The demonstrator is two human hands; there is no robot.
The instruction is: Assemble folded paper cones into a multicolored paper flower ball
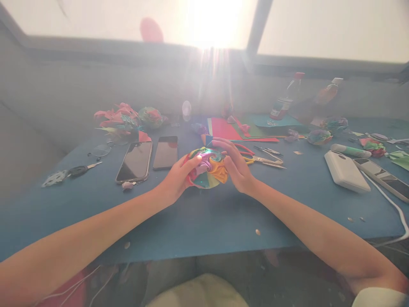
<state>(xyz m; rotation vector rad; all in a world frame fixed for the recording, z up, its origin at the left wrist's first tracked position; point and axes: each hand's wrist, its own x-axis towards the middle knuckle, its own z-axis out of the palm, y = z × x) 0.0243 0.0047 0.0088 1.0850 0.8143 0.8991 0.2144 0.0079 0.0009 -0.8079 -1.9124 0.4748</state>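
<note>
A multicoloured paper flower (207, 167) sits between both my hands over the blue table (204, 213), near its middle. My left hand (179, 177) grips its left side with the thumb pressed onto the top folds. My right hand (234, 164) curls over its right side, fingers bent around the orange and green paper. Both forearms reach in from the bottom corners.
Two dark phones (136, 161) (165, 152) lie left of the flower. Red-handled scissors (260, 158) and coloured paper sheets (230, 130) lie behind my right hand. Finished paper flowers (128, 117), a white power bank (347, 172), a glue stick (349, 150) and bottles (284, 102) stand around.
</note>
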